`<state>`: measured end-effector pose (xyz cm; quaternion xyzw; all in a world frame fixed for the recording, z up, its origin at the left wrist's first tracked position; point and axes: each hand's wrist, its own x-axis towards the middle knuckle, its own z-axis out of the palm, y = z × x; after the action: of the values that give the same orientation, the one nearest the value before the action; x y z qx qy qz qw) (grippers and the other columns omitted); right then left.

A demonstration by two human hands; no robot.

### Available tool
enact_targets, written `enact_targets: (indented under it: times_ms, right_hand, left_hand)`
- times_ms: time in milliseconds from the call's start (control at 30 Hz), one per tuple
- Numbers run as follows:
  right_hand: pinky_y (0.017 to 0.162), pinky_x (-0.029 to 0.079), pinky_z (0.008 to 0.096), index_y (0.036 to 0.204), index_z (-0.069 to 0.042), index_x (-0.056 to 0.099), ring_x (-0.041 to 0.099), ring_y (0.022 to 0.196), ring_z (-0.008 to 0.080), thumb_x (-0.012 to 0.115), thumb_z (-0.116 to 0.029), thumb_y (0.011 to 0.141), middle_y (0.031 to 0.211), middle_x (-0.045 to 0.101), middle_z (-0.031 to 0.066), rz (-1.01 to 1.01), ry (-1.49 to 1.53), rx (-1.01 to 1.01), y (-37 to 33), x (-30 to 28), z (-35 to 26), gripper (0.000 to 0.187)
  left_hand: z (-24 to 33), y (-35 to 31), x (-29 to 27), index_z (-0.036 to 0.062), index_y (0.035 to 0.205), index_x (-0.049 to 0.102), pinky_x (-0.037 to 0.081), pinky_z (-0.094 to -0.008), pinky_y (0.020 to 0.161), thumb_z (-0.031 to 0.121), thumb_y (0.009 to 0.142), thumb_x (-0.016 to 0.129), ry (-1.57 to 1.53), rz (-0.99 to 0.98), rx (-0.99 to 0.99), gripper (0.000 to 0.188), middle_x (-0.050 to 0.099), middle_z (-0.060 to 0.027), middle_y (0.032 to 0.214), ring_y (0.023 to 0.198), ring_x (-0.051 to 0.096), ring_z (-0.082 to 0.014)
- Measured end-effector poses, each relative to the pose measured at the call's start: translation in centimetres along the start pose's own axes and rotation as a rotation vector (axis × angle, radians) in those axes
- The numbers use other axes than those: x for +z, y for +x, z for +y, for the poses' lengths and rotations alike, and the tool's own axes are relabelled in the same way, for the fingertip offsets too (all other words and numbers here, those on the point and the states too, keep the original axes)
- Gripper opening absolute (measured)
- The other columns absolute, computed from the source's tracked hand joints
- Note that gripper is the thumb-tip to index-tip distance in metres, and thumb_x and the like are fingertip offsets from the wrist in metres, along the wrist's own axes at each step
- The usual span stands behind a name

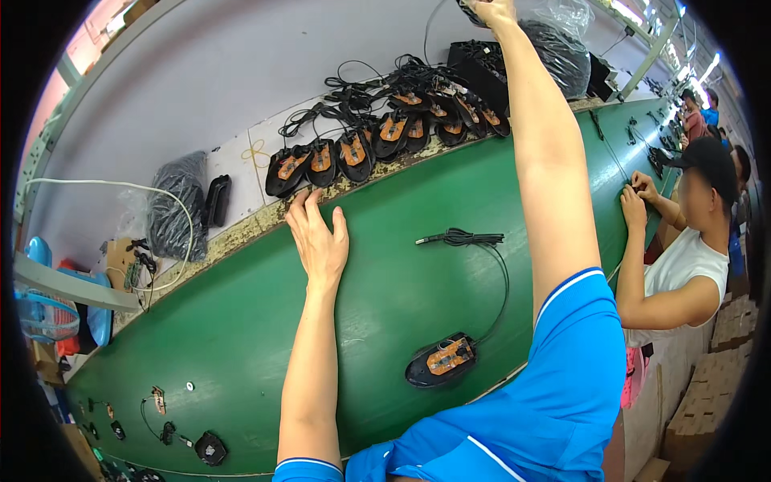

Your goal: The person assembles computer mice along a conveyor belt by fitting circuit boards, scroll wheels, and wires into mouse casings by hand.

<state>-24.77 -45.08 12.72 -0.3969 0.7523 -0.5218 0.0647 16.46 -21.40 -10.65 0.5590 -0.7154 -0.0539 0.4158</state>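
Your left hand (318, 243), the nearer, is holding its fingers loosely spread, gripping nothing, just below the leftmost opened mouse (287, 170). That mouse is lying upper left of centre, long axis tilting up-right, black shell showing an orange board (290, 165). Your right hand (493, 11) is clasping a black piece (471, 13), cut by the top edge.

We wear a bright blue short-sleeved shirt (554, 386), white piping (569, 283) near the sleeve hems, a white stripe (494, 459) crossing its front; our left hand (321, 245) and right hand (494, 11) are bare.
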Motion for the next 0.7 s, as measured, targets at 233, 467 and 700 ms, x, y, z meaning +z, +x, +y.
enact_targets:
  times_ms: [233, 467, 700]
  right_hand:
    - [0.089, 0.053, 0.0403, 0.128, -0.009, 0.058, 0.069, 0.098, 0.0282, 0.078, -0.013, 0.084, 0.109, 0.071, 0.0146, 0.341, -0.395, -0.172, 10.0, -5.1, 5.4, 0.049]
    - [0.086, 0.055, 0.0378, 0.128, -0.009, 0.058, 0.069, 0.096, 0.0276, 0.073, -0.007, 0.088, 0.109, 0.071, 0.0142, -0.13, 0.819, -0.679, -0.5, 1.1, 5.2, 0.043]
    - [0.082, 0.058, 0.0341, 0.125, -0.004, 0.06, 0.07, 0.092, 0.0251, 0.069, -0.004, 0.093, 0.108, 0.071, 0.015, -0.264, 1.129, -0.515, -1.1, -6.9, 1.2, 0.034]
  left_hand:
    - [2.8, 0.4, 1.3, 0.0058, 0.133, 0.054, 0.042, -0.0488, 0.104, 0.014, 0.09, 0.065, -0.113, 0.011, 0.041, 0.045, 0.049, -0.0199, 0.136, 0.121, 0.048, -0.0393]
    - [-0.6, -0.2, -0.2, 0.0061, 0.134, 0.056, 0.041, -0.0465, 0.106, 0.013, 0.091, 0.066, -0.004, 0.01, -0.017, 0.045, 0.052, -0.0159, 0.135, 0.123, 0.048, -0.0364]
    - [2.8, 0.6, 2.0, 0.005, 0.132, 0.055, 0.041, -0.0477, 0.105, 0.011, 0.089, 0.066, -0.112, -0.002, 0.069, 0.044, 0.051, -0.0176, 0.135, 0.121, 0.048, -0.0383]
